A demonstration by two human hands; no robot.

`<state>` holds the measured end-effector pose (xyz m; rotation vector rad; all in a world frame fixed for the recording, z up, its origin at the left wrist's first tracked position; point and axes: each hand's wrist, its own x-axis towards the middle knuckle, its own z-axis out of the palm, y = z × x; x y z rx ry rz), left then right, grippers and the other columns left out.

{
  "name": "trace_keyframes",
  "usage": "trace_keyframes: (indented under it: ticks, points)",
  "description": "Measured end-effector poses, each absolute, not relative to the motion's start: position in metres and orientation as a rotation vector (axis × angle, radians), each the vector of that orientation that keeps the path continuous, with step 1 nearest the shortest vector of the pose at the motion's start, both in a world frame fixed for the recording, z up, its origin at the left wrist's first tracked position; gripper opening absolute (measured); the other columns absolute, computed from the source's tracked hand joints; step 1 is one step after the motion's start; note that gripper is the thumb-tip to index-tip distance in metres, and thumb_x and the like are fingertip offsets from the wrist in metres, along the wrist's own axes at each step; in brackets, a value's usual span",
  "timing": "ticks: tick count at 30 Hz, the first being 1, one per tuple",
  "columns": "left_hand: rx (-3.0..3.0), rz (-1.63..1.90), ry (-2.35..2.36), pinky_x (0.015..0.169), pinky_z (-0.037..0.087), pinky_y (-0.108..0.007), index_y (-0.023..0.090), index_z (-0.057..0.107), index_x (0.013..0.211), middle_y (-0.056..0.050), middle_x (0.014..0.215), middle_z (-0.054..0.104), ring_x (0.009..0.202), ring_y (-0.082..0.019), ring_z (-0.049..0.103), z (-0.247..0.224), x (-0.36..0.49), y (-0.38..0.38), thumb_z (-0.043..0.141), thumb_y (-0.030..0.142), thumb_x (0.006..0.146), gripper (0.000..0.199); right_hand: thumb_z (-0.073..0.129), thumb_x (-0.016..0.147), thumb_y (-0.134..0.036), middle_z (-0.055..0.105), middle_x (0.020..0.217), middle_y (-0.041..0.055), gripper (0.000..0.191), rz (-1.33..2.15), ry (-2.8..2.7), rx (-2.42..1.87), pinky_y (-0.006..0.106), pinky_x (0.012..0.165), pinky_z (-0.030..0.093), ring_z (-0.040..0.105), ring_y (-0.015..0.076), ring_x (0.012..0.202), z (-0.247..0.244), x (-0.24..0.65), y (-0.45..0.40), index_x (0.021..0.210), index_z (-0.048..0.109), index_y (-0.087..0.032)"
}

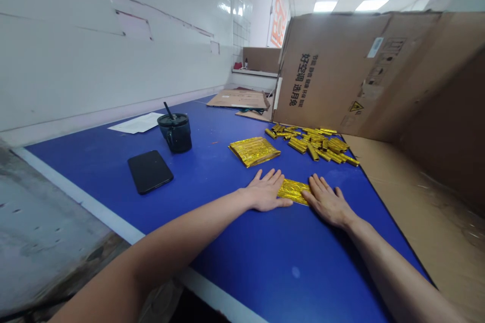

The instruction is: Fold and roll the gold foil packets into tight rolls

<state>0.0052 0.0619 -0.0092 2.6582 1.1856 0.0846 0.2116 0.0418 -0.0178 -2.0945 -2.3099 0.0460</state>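
A flat sheet of gold foil paper (293, 191) lies on the blue table between my hands. My left hand (267, 192) rests palm down with its fingers spread, covering the sheet's left end. On the right end lies my right hand (326, 201), also flat, its thumb on the foil. Just beyond them sits a stack of gold foil sheets (254, 151). Farther right, several rolled gold foil tubes (316, 142) are heaped loosely near the table's edge.
A dark mug (176, 132) with a stick in it stands at the left, near a black tablet-like device (150, 171). White paper (137, 123) lies by the wall. An open cardboard box (337, 70) borders the table's right side; flat cardboard (238, 98) lies at the far end.
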Motion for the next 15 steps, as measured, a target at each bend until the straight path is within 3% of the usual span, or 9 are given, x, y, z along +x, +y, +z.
trace_keyframes:
  ticks: [5, 8, 11, 15]
  points:
    - [2.652, 0.089, 1.182, 0.099, 0.0, -0.049, 0.012, 0.009, 0.134, -0.01, 0.14, 0.003, 0.127, -0.025, -0.003, -0.011, 0.006, 0.062, 0.015, 0.07, 0.072, 0.085, 0.018, 0.084, -0.042, 0.022, 0.137, 0.0175, 0.058, -0.122, -2.078, -2.248, 0.059, 0.091, 0.018, 0.016, 0.0296, 0.125, -0.016, 0.228, 0.047, 0.13, 0.027, -0.007]
    - [2.656, 0.097, 1.179, 0.099, 0.0, -0.05, 0.01, 0.008, 0.134, -0.01, 0.14, 0.004, 0.127, -0.025, -0.003, -0.012, 0.007, 0.063, 0.016, 0.07, 0.072, 0.086, 0.02, 0.085, -0.038, 0.017, 0.139, 0.0172, 0.057, -0.328, -2.057, -2.057, 0.054, 0.096, 0.015, 0.01, 0.0261, 0.127, -0.01, 0.209, 0.039, 0.131, 0.024, -0.004]
    - [2.672, 0.068, 1.191, 0.099, 0.0, -0.05, 0.01, 0.007, 0.134, -0.01, 0.14, 0.003, 0.127, -0.025, -0.003, -0.011, 0.008, 0.062, 0.019, 0.063, 0.076, 0.08, 0.02, 0.084, -0.047, 0.015, 0.14, 0.014, 0.063, -0.107, -2.372, -1.714, 0.044, 0.099, 0.017, 0.01, 0.0223, 0.127, -0.008, 0.178, 0.026, 0.133, 0.021, -0.007]
    - [2.68, 0.02, 1.208, 0.099, 0.002, -0.05, 0.01, 0.007, 0.134, -0.009, 0.14, 0.002, 0.128, -0.024, -0.003, -0.009, 0.008, 0.06, 0.022, 0.055, 0.079, 0.073, 0.018, 0.081, -0.056, 0.015, 0.139, 0.0131, 0.072, 0.193, -2.585, -1.547, 0.045, 0.1, 0.015, 0.009, 0.0227, 0.127, -0.012, 0.158, 0.016, 0.135, 0.012, -0.009]
